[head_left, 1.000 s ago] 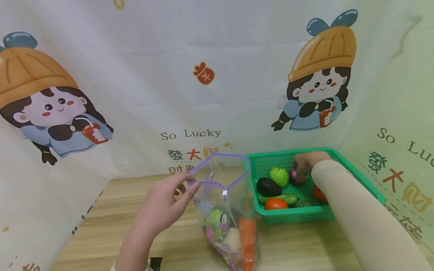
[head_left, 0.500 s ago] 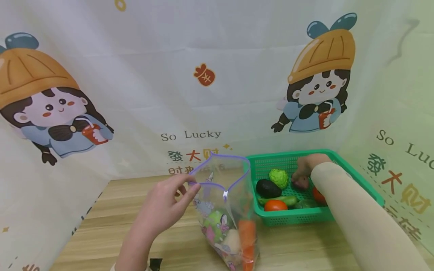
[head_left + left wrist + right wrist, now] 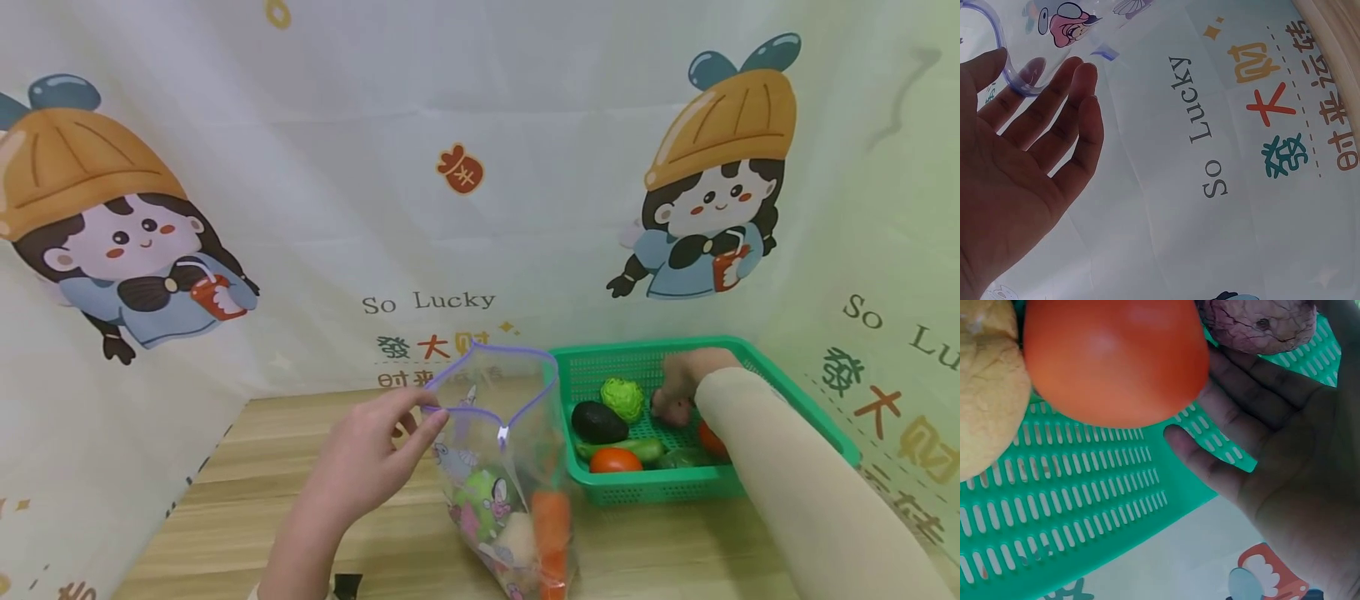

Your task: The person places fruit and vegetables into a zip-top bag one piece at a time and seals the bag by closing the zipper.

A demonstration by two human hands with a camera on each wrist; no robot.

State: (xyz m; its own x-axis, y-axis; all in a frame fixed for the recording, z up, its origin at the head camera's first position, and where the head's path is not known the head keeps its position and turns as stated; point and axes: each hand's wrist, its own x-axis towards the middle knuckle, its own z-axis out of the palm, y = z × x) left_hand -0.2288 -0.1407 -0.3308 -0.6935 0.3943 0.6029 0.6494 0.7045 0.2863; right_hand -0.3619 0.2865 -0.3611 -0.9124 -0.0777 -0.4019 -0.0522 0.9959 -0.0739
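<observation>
Clear, thin and shiny, that was the plastic of your zip bag (image 3: 468,462)! Your basket (image 3: 660,490) was smooth green plastic. Sleek and glossy, the red tomato (image 3: 1116,362) you had there, while your purple vegetable (image 3: 1263,326) looked rough, cracked and dull, the yellow one (image 3: 988,400) wrinkled. Your table (image 3: 247,483) showed wood grain; your sleeve (image 3: 798,471) was matt cloth.
</observation>
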